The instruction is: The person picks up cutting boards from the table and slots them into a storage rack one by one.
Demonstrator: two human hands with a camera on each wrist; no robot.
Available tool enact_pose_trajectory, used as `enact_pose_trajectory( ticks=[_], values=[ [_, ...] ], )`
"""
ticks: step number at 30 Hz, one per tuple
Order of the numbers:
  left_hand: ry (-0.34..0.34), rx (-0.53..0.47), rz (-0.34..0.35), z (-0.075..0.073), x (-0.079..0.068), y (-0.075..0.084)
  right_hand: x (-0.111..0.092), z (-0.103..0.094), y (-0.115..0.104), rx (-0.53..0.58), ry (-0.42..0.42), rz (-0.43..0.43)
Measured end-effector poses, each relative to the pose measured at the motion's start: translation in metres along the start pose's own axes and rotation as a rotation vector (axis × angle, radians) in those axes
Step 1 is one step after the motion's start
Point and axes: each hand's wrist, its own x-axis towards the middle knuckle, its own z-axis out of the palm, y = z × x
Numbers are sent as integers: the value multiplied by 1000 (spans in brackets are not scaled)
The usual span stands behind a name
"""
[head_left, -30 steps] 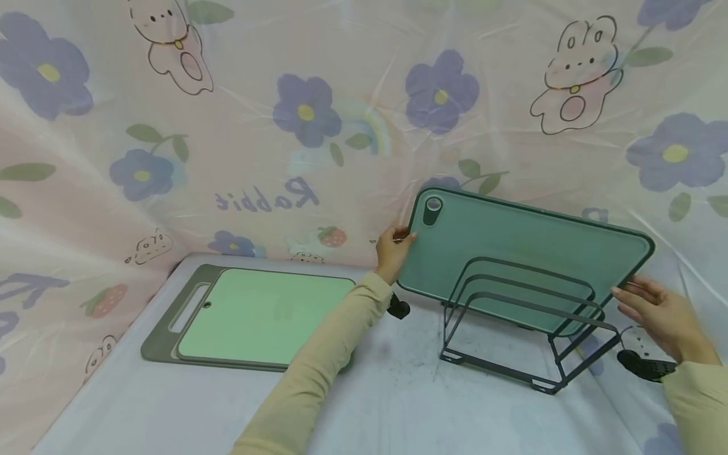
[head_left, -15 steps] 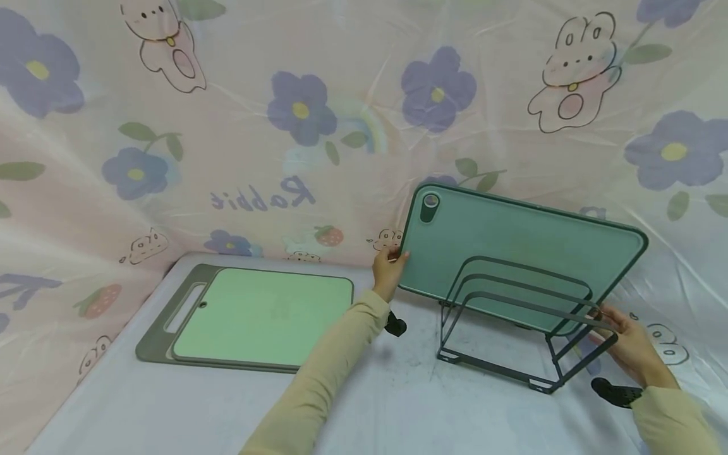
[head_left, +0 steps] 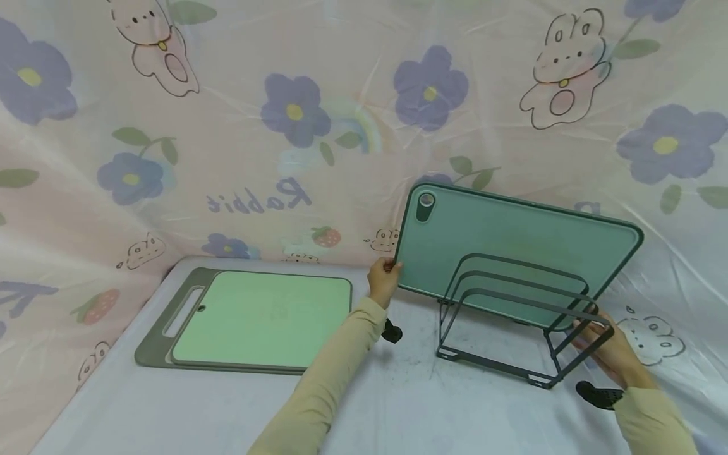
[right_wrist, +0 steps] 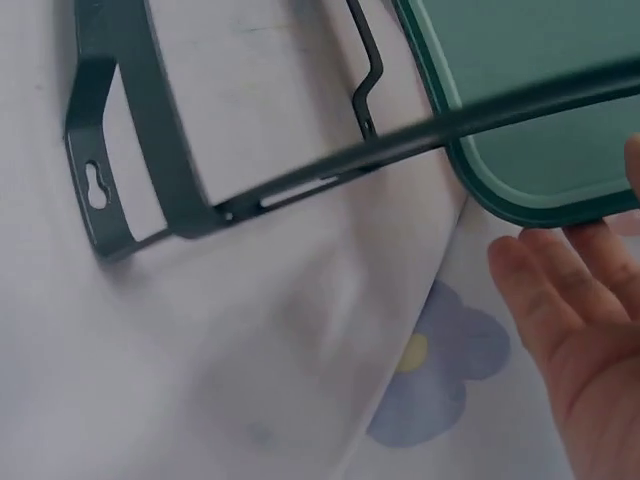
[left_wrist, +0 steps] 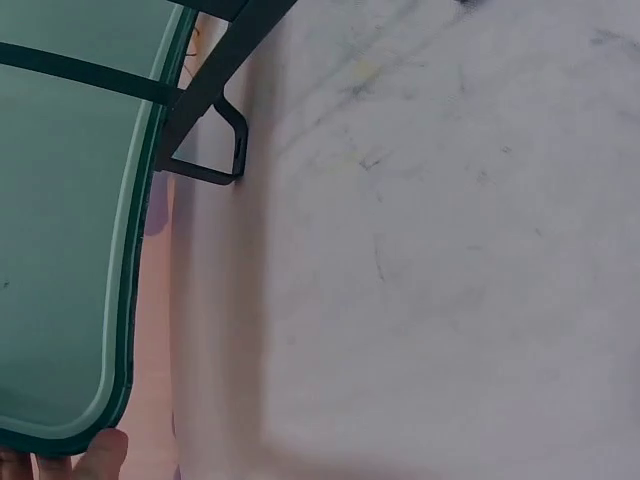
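Two hands were on the dark-rimmed green board (head_left: 529,230): my left hand (head_left: 382,283) pinched the lower part of its left edge between thumb and fingers, and my right hand (head_left: 613,347) held its lower right corner, three fingertips lined up against the rim and the thumb only just in sight at the picture's edge. The board stood on its long side, facing me, with the end near my left hand higher and a hole in its upper left corner. It was behind the hoops of the dark wire rack (head_left: 491,367), whose bars crossed in front of its lower half; I could not tell whether the two touched. The rack stood on the pale table (head_left: 227,411). Well to the left, a light green board (head_left: 267,319) lay flat on top of a grey-green board (head_left: 156,354) with a long handle slot. My beige sleeves (head_left: 324,388) reached to the wrists, each with a black piece (head_left: 391,332) beside it. Behind everything hung a sheet (head_left: 352,50) printed with purple flowers and rabbits.
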Motion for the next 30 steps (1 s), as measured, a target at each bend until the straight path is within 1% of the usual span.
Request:
enact_pose_trajectory(
  ticks=[1,2,4,5,6,7,9,10,11,12,14,16,17,19,20,21,23,25,27,30],
  values=[
    [-3,-2,-1,0,0,0,-1,0,2,33,32,-10],
    [-7,-3,-2,1,0,1,-2,0,2,35,40,-20],
    [-12,-3,-15,1,1,2,-9,2,-4,21,28,-37],
    [-12,-1,-19,2,1,2,-13,5,-7,39,40,-34],
    [-11,-1,-23,2,2,2,-17,7,-12,61,28,-43],
    [-8,1,-26,2,2,3,-21,10,-16,73,42,-47],
    [3,3,-27,1,3,4,-25,13,-22,39,46,-53],
    [9,3,-25,1,4,5,-26,15,-22,53,70,-49],
    [15,5,-22,1,4,6,-25,16,-22,41,105,-45],
    [18,7,-23,1,4,7,-24,17,-21,-2,143,-48],
    [23,13,-22,2,5,8,-25,20,-23,-122,209,-52],
    [27,16,-27,2,5,9,-25,25,-28,-220,286,-30],
    [31,18,-28,1,6,9,-25,27,-33,-296,306,-22],
    [29,12,-32,1,5,9,-28,32,-41,-403,336,-10],
    [28,8,-34,0,5,10,-28,34,-44,-427,358,4],
    [25,3,-37,0,5,10,-28,35,-46,-414,386,21],
    [26,-9,-45,-1,4,10,-28,37,-46,-418,414,25],
    [30,-21,-53,-1,3,10,-26,38,-45,-379,444,27],
    [33,-38,-63,-1,2,10,-26,38,-46,-382,456,22],
    [29,-57,-78,1,2,9,-29,38,-54,-449,448,-22]
  ],
)
